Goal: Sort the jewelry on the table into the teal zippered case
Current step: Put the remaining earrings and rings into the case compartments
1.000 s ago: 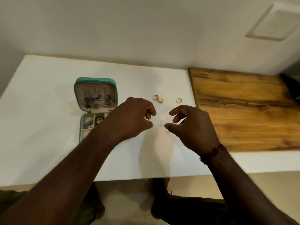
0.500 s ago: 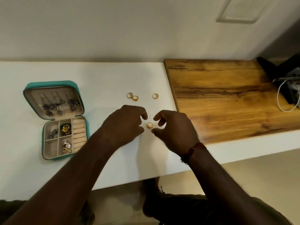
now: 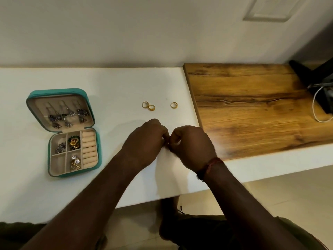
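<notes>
The teal zippered case (image 3: 98, 147) lies open at the left of the white table (image 3: 117, 82). Dark earrings hang in its lid, and more pieces sit in its compartments beside the ring rolls. Two gold rings (image 3: 148, 106) touch each other behind my hands, and a third gold ring (image 3: 174, 105) lies to their right. My left hand (image 3: 146, 141) and my right hand (image 3: 192, 147) meet fingertip to fingertip on the table, fingers curled. They pinch at the spot where a fourth gold ring lay, and the ring itself is hidden between the fingers.
A wooden board (image 3: 252, 105) covers the table's right part, just right of my right hand. A black device (image 3: 304, 73) and a white cable (image 3: 315, 112) sit at its far right. The table's front edge runs close below my wrists.
My hands have closed together over the gold ring that lay between them half a second ago, and it is now out of sight. The view has shifted a little.
</notes>
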